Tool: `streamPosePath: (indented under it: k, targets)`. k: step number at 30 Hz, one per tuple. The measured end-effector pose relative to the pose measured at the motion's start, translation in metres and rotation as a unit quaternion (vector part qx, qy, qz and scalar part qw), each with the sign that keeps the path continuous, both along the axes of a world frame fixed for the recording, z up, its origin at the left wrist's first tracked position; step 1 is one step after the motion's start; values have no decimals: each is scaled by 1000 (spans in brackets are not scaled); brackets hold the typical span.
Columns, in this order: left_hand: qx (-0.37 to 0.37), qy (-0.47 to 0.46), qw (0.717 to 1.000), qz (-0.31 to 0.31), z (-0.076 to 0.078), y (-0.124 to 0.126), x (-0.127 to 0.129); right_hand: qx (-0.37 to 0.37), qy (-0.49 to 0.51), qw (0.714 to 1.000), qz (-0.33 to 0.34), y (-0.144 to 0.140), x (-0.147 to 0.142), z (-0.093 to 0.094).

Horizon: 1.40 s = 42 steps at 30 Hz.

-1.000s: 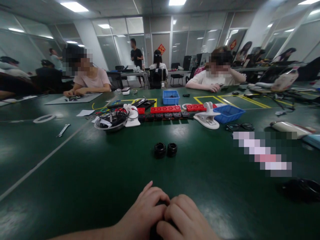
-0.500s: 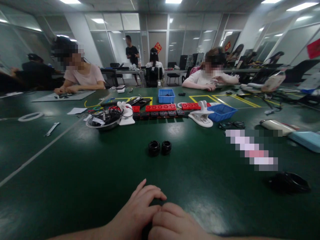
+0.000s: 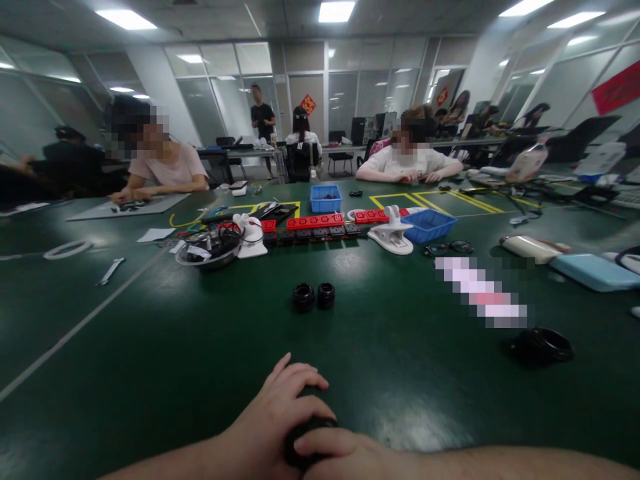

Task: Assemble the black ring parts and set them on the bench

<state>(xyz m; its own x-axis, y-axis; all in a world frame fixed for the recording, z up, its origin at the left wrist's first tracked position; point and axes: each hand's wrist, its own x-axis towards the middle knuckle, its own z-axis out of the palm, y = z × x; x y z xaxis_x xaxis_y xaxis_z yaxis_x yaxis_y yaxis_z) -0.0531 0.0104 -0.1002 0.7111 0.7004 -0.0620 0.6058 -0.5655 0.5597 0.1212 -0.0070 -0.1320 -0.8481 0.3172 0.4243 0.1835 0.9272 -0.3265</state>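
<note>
Right hand [image 3: 345, 457] shifted | 1 black part [image 3: 301, 433] held | 2 small black rings [image 3: 303, 306]

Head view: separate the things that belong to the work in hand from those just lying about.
In the work:
black piece between left hand and right hand
likely the two small black rings ahead
perhaps the larger black ring, at right

Lying about, it seems:
wrench
glasses
red socket strips
light-blue case
</note>
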Motion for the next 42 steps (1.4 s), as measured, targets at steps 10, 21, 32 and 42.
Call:
streamPosePath:
  k: [10, 21, 32, 42]
  targets:
    - [43, -5, 999, 4, -14, 0, -4, 197, 46, 957, -208, 9, -1, 64]
    - [66, -29, 997, 1, -11, -3, -2, 149, -45, 974, -166, 10, -1, 51]
    - [52, -32, 995, 78, 16, 14, -1, -67, 19, 996, -54, 31, 9, 58]
    - [67, -30, 996, 56, 7, 15, -4, -39, 39, 998, 39, 33, 6, 58]
